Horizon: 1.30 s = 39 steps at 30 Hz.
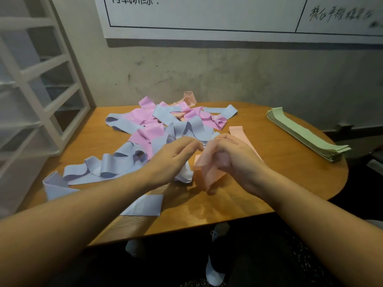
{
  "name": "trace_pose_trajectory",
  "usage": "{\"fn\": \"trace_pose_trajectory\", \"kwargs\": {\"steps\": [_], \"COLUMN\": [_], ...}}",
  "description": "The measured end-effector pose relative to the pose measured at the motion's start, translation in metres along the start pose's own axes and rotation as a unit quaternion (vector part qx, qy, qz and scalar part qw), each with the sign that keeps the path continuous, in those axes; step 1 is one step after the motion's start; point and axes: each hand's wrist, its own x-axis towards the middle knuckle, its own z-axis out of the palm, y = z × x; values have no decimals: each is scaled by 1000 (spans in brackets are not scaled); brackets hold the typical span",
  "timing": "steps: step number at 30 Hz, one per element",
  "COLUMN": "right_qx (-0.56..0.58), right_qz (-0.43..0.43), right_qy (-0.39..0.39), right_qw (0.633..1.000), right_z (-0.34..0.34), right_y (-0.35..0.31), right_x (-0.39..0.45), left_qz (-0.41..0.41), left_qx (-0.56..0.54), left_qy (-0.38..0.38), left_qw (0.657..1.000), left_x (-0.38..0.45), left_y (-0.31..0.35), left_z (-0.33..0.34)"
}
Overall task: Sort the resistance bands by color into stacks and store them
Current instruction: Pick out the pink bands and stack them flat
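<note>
Hands at work on a peach band above the sorting table

Right hand [234,160] curls its fingers round a peach band [204,168], which bunches up under the palm and hangs down toward the tabletop. Left hand [176,156] sits just beside it, fingers bent and reaching toward the top edge of the same band; whether its fingertips actually pinch the material cannot be told, as the touching point is blurred and partly hidden.

Behind the hands, a loose pile [165,125] of blue and pink bands sprawls across the middle of the wooden table [259,193], with blue loops trailing toward the near left edge. A single flat blue band [145,207] lies by the near rim, under the left forearm. Another peach band [189,98] sits at the far side of the pile against the wall, and a flat peach strip [238,132] lies just beyond the right hand.

Well apart from all this, on the far right of the table, a neat green stack [306,135] of bands lies flat.

A white shelf unit [37,83] stands to the left, and a whiteboard [228,15] hangs on the wall above
</note>
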Motion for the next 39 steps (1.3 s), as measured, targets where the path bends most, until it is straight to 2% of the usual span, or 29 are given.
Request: {"fn": "trace_pose_trajectory", "kwargs": {"steps": [4, 10, 14, 17, 22, 31, 39], "right_qx": [46, 67, 79, 55, 39, 81, 57], "right_qz": [-19, -13, -3, -10, -44, -54, -77], "right_qy": [-5, -31, 49, 76, 82, 87, 95], "right_qw": [999, 997, 996, 996, 995, 991, 991], "right_z": [-1, -2, -6, -10, -19, -29, -31], "right_y": [-12, -11, -3, 6, 11, 15, 11], "right_x": [-24, -51, -60, -61, -68, -76, -77], "left_qz": [-30, -56, -80, -103, -134, -137, -173], "left_qx": [-56, -73, -98, -106, -148, -103, -174], "left_qy": [-7, -4, 6, 20, 51, 51, 101], "left_qw": [998, 996, 992, 989, 979, 984, 964], "left_x": [-12, -27, -34, -37, -36, -37, -34], "left_y": [20, 43, 53, 60, 70, 81, 92], "left_z": [4, 5, 10, 13, 17, 32, 38]}}
